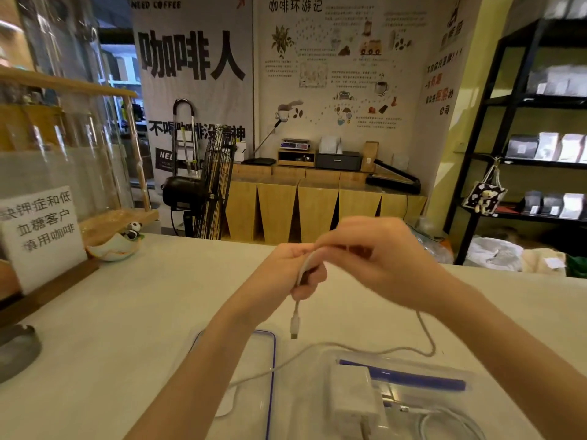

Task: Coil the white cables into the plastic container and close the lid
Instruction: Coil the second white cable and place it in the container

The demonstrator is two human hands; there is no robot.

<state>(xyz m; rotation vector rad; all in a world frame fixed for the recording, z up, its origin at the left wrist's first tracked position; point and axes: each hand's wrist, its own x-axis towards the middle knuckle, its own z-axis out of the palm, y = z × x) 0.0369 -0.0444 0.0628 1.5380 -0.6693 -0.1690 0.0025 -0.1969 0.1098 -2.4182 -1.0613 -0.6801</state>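
My left hand [293, 269] is closed around a white cable [427, 339] above the counter, and the plug end [294, 325] dangles just below the fist. My right hand [378, 258] meets it from the right, fingers pinching the same cable at the top of the fist. The cable's slack runs down past my right wrist and loops across the counter. The clear plastic container [444, 371] sits near the front edge on the right, with a white charger block [352, 396] and another coiled white cable [444, 419] inside. Its blue-rimmed lid [272, 360] lies flat to the left.
A paper sign on a wooden stand [43, 233] and a small panda dish [117, 244] stand at the counter's left. A grey ashtray [17, 347] sits at the left edge. Beyond the counter are a fan [203, 188], a wooden bench and black shelves.
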